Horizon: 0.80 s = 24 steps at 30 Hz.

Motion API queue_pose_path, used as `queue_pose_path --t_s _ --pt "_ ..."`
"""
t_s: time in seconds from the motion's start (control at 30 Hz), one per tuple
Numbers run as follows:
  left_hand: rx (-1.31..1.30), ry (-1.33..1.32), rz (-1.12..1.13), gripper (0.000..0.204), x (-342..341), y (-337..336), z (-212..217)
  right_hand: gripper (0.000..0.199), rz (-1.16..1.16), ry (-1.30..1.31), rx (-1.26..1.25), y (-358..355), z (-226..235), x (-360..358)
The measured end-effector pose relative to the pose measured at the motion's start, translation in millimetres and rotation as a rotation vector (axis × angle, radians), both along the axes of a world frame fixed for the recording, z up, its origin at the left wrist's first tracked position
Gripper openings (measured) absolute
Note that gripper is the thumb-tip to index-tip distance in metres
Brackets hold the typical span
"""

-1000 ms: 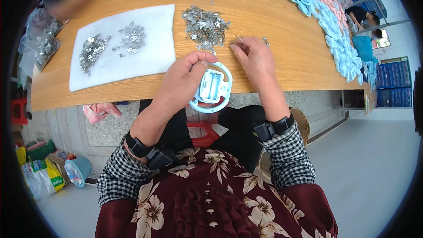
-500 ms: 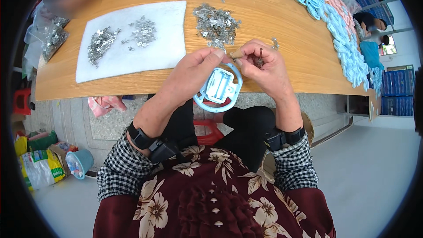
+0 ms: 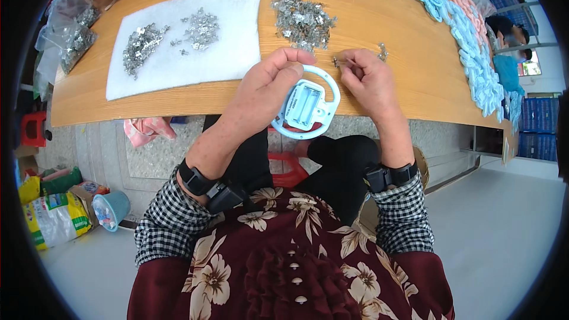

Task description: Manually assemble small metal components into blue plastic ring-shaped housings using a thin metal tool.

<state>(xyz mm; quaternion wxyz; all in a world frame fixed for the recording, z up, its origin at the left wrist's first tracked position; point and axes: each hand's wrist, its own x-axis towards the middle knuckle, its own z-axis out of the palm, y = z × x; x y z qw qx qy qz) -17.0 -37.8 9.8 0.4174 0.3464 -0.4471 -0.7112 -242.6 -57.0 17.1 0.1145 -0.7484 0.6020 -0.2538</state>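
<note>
Drawn back from the blue plastic ring [image 3: 305,106], the right hand [image 3: 366,80] pinches a small piece [image 3: 336,61], kind unclear. The left hand [image 3: 271,85] grips the ring over the table [image 3: 195,104] edge. Small-part fitting seems underway; next calls for steady aligning.

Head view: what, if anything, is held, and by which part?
The left hand holds a light-blue round plastic frame by its upper-left rim; the right hand pinches a small indistinct piece, its gripped part unclear.

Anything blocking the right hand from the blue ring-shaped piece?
Nothing visible. The right hand is just right of the blue ring-shaped piece, with an open gap between; the left hand grips its upper-left rim.
</note>
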Motion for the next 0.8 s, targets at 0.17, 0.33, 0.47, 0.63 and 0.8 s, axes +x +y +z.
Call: queue_pose_path --t_s 0.17,0.33,0.47,0.63,0.8 --pt "-0.07 -0.015 0.01 0.024 1 4 2 0.019 -0.052 -0.412 0.078 15 2 -5" --pt "-0.108 -0.054 -0.084 0.027 3 5 1 0.022 0.038 -0.579 0.513 34 40 14" --pt "-0.14 -0.095 0.008 0.032 3 16 8 0.02 0.089 -0.881 0.695 50 39 15" --pt "0.113 0.233 0.099 0.04 12 39 2 0.018 -0.012 -1.31 0.668 70 12 14" --pt "0.245 0.293 0.27 0.039 1 39 5 0.016 -0.031 -1.418 0.728 86 -3 42"
